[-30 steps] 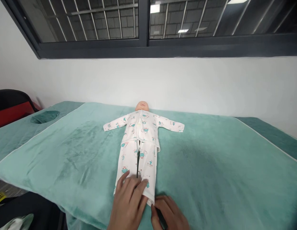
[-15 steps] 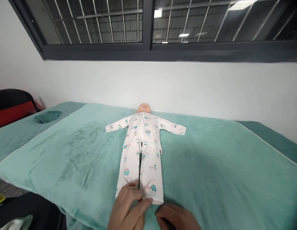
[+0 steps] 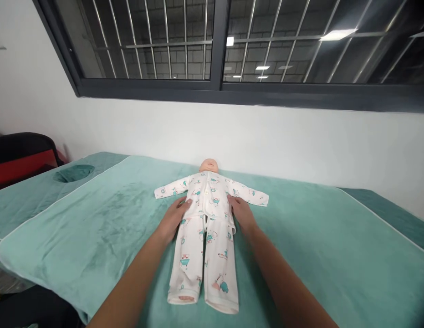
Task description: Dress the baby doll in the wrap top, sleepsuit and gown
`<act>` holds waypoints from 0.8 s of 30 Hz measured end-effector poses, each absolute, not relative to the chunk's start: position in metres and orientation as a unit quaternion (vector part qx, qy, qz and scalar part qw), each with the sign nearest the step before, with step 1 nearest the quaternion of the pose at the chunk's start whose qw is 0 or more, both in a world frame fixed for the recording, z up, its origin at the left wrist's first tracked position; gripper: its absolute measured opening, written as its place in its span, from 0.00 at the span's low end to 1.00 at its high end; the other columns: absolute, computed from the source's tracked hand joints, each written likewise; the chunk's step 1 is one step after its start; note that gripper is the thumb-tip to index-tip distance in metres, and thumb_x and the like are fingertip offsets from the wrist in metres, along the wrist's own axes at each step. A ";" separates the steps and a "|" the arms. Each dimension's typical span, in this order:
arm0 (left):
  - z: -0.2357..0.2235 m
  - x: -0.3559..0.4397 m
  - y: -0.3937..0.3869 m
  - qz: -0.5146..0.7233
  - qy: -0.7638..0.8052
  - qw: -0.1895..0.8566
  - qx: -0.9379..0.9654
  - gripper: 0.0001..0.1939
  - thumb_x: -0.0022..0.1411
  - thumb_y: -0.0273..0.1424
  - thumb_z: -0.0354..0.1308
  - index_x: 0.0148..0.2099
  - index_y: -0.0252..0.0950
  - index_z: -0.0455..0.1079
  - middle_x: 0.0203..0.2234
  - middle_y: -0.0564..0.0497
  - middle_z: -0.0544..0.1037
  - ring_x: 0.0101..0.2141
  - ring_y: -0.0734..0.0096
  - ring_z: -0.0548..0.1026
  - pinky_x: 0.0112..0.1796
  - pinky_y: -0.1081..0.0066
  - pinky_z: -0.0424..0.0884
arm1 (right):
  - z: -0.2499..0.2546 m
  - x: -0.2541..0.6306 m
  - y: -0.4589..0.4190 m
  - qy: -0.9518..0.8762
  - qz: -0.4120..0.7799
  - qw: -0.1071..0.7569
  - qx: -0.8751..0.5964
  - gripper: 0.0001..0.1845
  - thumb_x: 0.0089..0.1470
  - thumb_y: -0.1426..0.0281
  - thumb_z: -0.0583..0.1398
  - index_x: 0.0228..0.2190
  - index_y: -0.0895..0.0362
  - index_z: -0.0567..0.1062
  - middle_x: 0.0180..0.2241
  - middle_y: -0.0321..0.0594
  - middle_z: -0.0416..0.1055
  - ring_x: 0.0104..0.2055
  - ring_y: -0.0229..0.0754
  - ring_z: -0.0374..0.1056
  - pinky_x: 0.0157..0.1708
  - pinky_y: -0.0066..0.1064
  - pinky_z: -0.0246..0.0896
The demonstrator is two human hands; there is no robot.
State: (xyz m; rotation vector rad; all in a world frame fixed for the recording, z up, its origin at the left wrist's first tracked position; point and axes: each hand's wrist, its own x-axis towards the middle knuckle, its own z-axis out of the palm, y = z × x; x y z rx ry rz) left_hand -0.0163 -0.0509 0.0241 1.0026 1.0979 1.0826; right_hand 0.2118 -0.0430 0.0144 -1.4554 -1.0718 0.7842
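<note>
A baby doll (image 3: 209, 165) lies on its back, head toward the wall, arms stretched to both sides. It wears a white long-sleeved top (image 3: 206, 193) and matching white trousers (image 3: 220, 269) with small teal and pink prints. My left hand (image 3: 174, 216) is closed against the left side of the doll's torso, thumb on the top. On the opposite side my right hand (image 3: 242, 212) grips the torso edge near the waist. Some fingertips of both hands are hidden against the cloth. The trouser legs lie straight, with a bit of foot showing inside the left cuff.
A teal plush cover (image 3: 293, 246) spreads beneath the doll over a padded table with a round hole (image 3: 74, 173) at the far left. Behind stands a white wall (image 3: 157, 132) under a dark-framed window (image 3: 218, 91). A red and black chair back (image 3: 23, 159) is at the left.
Both hands have moved from the trouser cuffs up to the sides of the doll's torso. The view has tilted slightly upward, and both cuffs are now uncovered.
</note>
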 end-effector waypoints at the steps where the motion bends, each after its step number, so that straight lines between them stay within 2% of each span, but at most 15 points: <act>1: 0.023 -0.013 -0.047 0.469 0.455 0.623 0.430 0.31 0.54 0.46 0.63 0.57 0.37 0.66 0.53 0.41 0.73 0.47 0.55 0.75 0.47 0.59 0.72 | 0.012 0.208 -0.035 -0.455 0.327 0.541 -0.628 0.22 0.48 0.52 0.58 0.21 0.59 0.70 0.23 0.38 0.70 0.28 0.40 0.63 0.28 0.30 0.57; 5: 0.021 -0.003 -0.033 0.500 0.407 0.641 0.418 0.30 0.53 0.39 0.65 0.57 0.37 0.67 0.50 0.41 0.75 0.42 0.58 0.77 0.45 0.59 0.74 | 0.008 0.202 -0.028 -0.445 0.347 0.559 -0.607 0.22 0.50 0.50 0.57 0.23 0.57 0.69 0.25 0.35 0.70 0.30 0.40 0.64 0.29 0.29 0.58; 9: 0.023 0.007 -0.019 0.510 0.388 0.648 0.412 0.27 0.52 0.35 0.66 0.55 0.37 0.69 0.47 0.42 0.77 0.41 0.58 0.78 0.45 0.60 0.73 | 0.005 0.202 -0.030 -0.423 0.389 0.612 -0.543 0.21 0.48 0.52 0.60 0.36 0.55 0.75 0.35 0.36 0.75 0.41 0.45 0.69 0.39 0.32 0.65; 13: 0.016 0.013 -0.004 0.506 0.418 0.618 0.433 0.27 0.55 0.38 0.62 0.56 0.37 0.68 0.48 0.42 0.77 0.43 0.57 0.77 0.46 0.60 0.73 | 0.001 0.204 -0.028 -0.404 0.401 0.620 -0.540 0.25 0.47 0.54 0.61 0.45 0.53 0.74 0.43 0.37 0.76 0.50 0.49 0.68 0.48 0.36 0.65; 15: 0.010 0.010 0.006 0.512 0.476 0.526 0.484 0.24 0.59 0.42 0.57 0.56 0.37 0.68 0.51 0.42 0.74 0.48 0.57 0.75 0.49 0.59 0.71 | -0.003 0.207 -0.027 -0.397 0.397 0.617 -0.552 0.25 0.48 0.55 0.61 0.46 0.54 0.74 0.47 0.39 0.75 0.52 0.49 0.67 0.50 0.37 0.64; 16: 0.006 0.007 0.012 0.515 0.510 0.446 0.525 0.23 0.62 0.41 0.54 0.56 0.37 0.67 0.54 0.42 0.72 0.51 0.57 0.72 0.52 0.59 0.68 | -0.005 0.209 -0.025 -0.391 0.389 0.616 -0.563 0.26 0.48 0.55 0.61 0.46 0.55 0.74 0.48 0.40 0.74 0.52 0.49 0.67 0.50 0.37 0.63; 18: -0.002 -0.006 0.025 0.485 0.557 0.247 0.627 0.21 0.64 0.36 0.50 0.57 0.37 0.66 0.60 0.44 0.66 0.59 0.58 0.64 0.59 0.58 0.60 | -0.009 0.215 -0.022 -0.389 0.348 0.611 -0.596 0.26 0.48 0.56 0.60 0.46 0.57 0.72 0.49 0.44 0.73 0.50 0.48 0.68 0.50 0.37 0.63; 20: -0.010 -0.024 0.035 0.390 0.567 0.084 0.721 0.22 0.65 0.31 0.47 0.60 0.38 0.63 0.64 0.46 0.58 0.64 0.58 0.53 0.62 0.54 0.51 | -0.013 0.225 -0.017 -0.412 0.255 0.590 -0.646 0.24 0.49 0.58 0.58 0.45 0.59 0.71 0.47 0.47 0.73 0.49 0.48 0.68 0.50 0.38 0.62; 22: -0.017 -0.046 0.041 0.277 0.583 0.008 0.764 0.23 0.66 0.31 0.45 0.62 0.39 0.62 0.66 0.48 0.54 0.65 0.56 0.49 0.62 0.47 0.47 | -0.016 0.240 -0.012 -0.474 0.131 0.530 -0.691 0.21 0.49 0.63 0.57 0.43 0.61 0.72 0.46 0.50 0.72 0.50 0.50 0.66 0.51 0.40 0.60; 24: -0.022 -0.067 0.042 0.200 0.614 -0.018 0.763 0.23 0.67 0.34 0.42 0.62 0.41 0.61 0.67 0.49 0.52 0.65 0.54 0.49 0.60 0.43 0.50 | -0.018 0.261 -0.008 -0.559 0.040 0.431 -0.708 0.19 0.48 0.67 0.57 0.41 0.61 0.74 0.45 0.51 0.72 0.51 0.52 0.64 0.53 0.41 0.56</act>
